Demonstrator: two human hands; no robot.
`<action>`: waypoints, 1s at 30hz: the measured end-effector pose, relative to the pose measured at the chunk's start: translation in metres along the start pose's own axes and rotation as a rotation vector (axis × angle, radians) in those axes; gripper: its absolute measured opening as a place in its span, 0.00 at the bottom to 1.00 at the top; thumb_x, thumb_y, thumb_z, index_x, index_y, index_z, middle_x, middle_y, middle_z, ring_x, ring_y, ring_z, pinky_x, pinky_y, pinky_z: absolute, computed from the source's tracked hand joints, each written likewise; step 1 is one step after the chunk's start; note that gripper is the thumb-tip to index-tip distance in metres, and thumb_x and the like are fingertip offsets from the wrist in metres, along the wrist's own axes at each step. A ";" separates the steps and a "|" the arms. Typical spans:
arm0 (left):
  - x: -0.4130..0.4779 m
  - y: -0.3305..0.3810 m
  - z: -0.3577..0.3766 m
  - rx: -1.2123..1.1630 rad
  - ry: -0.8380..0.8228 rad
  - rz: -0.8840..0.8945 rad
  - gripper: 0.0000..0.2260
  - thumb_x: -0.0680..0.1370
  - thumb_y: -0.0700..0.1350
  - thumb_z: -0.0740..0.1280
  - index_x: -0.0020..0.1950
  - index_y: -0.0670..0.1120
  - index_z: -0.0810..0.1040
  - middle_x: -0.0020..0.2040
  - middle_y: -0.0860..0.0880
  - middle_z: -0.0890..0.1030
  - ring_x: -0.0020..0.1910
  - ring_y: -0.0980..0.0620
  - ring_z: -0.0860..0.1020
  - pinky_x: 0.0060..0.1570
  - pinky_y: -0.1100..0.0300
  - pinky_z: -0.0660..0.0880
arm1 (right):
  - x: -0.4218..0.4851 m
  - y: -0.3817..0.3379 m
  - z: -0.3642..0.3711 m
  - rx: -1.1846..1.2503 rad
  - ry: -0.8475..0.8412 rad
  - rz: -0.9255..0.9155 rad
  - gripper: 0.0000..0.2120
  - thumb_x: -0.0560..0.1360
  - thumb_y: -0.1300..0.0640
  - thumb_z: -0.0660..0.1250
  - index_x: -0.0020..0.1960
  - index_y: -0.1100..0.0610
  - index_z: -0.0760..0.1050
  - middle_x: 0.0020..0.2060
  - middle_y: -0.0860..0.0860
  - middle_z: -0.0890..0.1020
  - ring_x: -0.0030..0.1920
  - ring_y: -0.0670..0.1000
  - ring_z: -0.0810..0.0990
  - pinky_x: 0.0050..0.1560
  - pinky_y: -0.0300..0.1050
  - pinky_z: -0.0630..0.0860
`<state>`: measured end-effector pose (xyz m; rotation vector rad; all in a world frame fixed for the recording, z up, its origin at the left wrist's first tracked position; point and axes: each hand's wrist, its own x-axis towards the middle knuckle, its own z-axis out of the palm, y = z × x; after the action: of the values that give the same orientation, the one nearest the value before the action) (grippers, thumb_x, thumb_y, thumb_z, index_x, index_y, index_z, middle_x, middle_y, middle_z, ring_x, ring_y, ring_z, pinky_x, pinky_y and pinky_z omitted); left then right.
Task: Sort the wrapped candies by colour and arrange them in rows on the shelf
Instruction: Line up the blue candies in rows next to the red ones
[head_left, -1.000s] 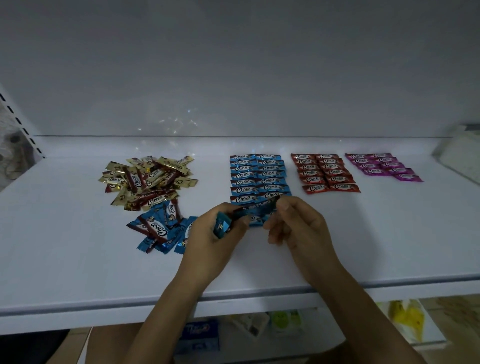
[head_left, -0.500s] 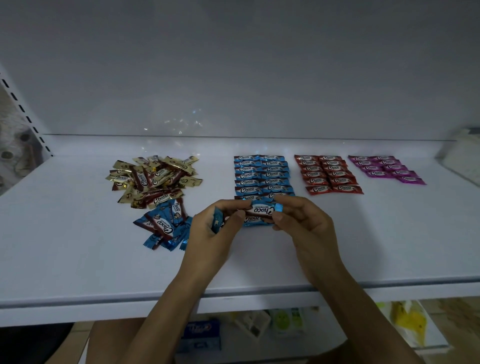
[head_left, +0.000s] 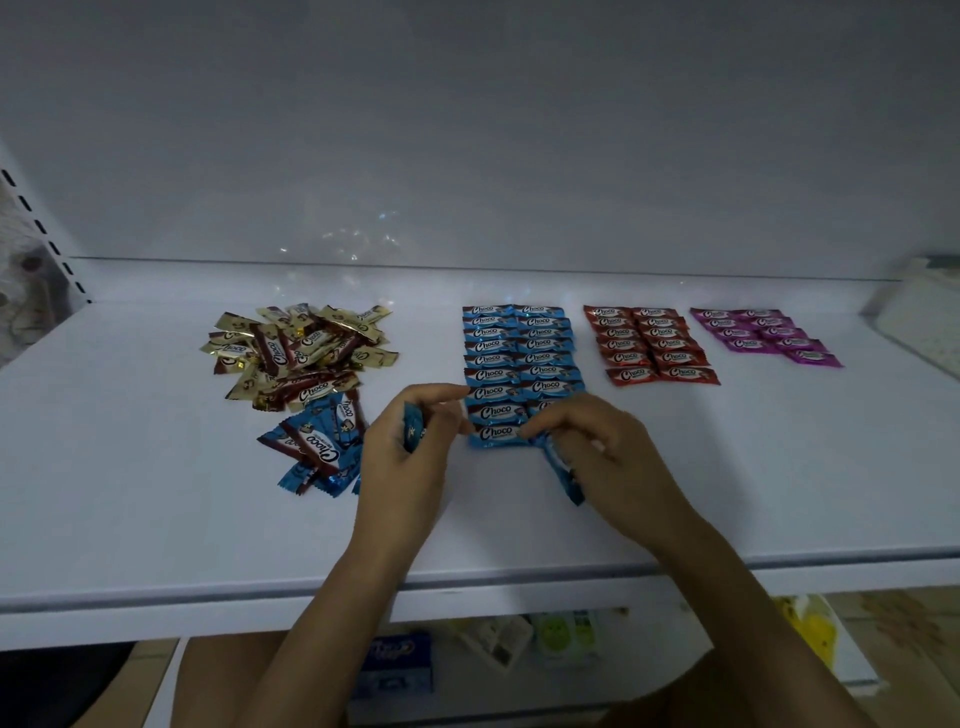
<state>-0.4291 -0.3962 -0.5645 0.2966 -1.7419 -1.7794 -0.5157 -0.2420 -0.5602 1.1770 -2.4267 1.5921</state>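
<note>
Left hand (head_left: 410, 457) and right hand (head_left: 602, 457) are each gripping spare blue candies while fingertips are squaring the nearest blue candy (head_left: 496, 434) into the blue rows (head_left: 519, 358) mid-shelf (head_left: 156, 519) (loose pile (head_left: 301, 358) waiting left), keeping edges aligned.

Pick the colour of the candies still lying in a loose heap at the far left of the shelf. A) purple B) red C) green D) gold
D: the gold heap lies jumbled at far left, while the red candies and purple candies sit in neat rows to the right.
</note>
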 end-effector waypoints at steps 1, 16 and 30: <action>0.000 -0.001 0.000 0.011 0.003 -0.003 0.07 0.79 0.37 0.62 0.49 0.45 0.79 0.37 0.51 0.79 0.28 0.63 0.73 0.30 0.73 0.67 | 0.000 0.002 0.003 -0.185 -0.072 -0.094 0.11 0.77 0.57 0.59 0.46 0.48 0.80 0.46 0.43 0.80 0.49 0.42 0.78 0.46 0.35 0.76; 0.001 -0.003 0.004 0.063 -0.071 -0.120 0.18 0.81 0.35 0.58 0.71 0.46 0.68 0.45 0.55 0.74 0.37 0.62 0.73 0.38 0.74 0.69 | -0.039 0.017 0.014 -0.582 -0.014 -0.331 0.12 0.73 0.55 0.61 0.49 0.56 0.81 0.48 0.50 0.84 0.48 0.45 0.75 0.51 0.37 0.68; -0.012 0.027 0.018 -0.656 -0.136 -0.223 0.09 0.81 0.38 0.54 0.59 0.37 0.69 0.56 0.45 0.83 0.53 0.51 0.82 0.44 0.63 0.79 | -0.034 -0.029 0.026 0.109 0.132 0.035 0.15 0.73 0.41 0.62 0.54 0.47 0.76 0.47 0.39 0.82 0.49 0.41 0.80 0.47 0.33 0.75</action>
<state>-0.4221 -0.3729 -0.5396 0.0904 -1.1421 -2.4629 -0.4645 -0.2487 -0.5633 1.0121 -2.3179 1.7720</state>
